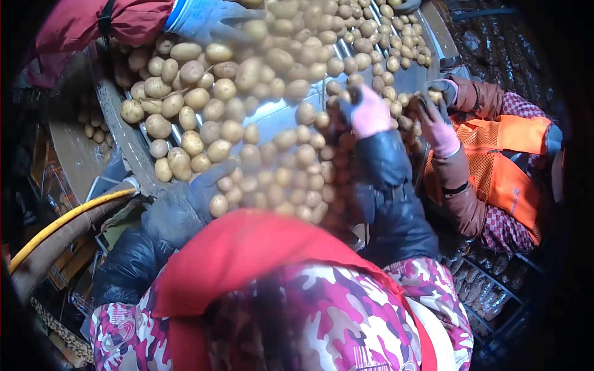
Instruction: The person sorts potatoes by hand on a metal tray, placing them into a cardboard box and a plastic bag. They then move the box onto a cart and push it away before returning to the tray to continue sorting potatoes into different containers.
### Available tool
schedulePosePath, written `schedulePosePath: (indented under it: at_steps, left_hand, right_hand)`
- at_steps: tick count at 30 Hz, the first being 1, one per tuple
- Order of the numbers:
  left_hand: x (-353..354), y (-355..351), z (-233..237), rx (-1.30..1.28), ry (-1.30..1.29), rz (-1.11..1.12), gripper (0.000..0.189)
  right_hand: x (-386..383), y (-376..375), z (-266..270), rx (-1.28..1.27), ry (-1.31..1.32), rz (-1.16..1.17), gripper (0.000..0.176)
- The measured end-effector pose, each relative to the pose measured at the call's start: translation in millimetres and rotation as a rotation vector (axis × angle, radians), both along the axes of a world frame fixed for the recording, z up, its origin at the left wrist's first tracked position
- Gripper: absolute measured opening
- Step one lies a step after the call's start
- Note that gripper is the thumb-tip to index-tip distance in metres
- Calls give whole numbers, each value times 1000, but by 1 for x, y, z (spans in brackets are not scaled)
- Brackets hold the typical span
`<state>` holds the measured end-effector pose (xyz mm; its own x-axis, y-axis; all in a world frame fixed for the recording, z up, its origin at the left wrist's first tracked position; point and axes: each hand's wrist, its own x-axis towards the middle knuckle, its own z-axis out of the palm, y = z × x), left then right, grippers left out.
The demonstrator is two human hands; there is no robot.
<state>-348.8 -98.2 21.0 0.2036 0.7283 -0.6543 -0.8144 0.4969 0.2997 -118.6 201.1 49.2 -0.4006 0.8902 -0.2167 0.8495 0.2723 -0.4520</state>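
Right hand (366, 111) reaches far forward, its blurred fingers (353, 96) perhaps bent; left hand (210, 179) sits closer in

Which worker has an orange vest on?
The co-worker on the right, with checked sleeves. The person at top left has a red sleeve instead.

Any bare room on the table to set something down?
Table shows mid-surface, between upper and lower potatoes, left of the right hand. Smaller grey patch near the right edge, by the co-worker's upper glove. Packed: upper left, top, and beside the left hand.
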Motion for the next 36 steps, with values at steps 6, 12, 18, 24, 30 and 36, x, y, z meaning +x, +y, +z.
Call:
schedulePosePath:
  at_steps: [6,12,18,24,30,36]
  left_hand:
    - [-3,-6,-39,-74,-38,56,36]
    - [-2,19,5,4,-143,-24,39]
    - [8,9,-76,347,-640,106,43]
    - [-5,20,39,124,-53,-39,49]
    - [-9,16,-3,-42,-227,-23,61]
    - [-1,16,27,-62,-124,131,48]
  right_hand:
    - [-46,40,-24,-69,-403,62,55]
    - [-17,-16,-29,71,217,-98,42]
    - [-55,-132,27,-20,464,585,49]
    - [-32,-19,-13,27,4,-33,56]
    - [-47,13,-54,-38,-385,34,48]
    - [-26,17,-65,-57,-383,59,38]
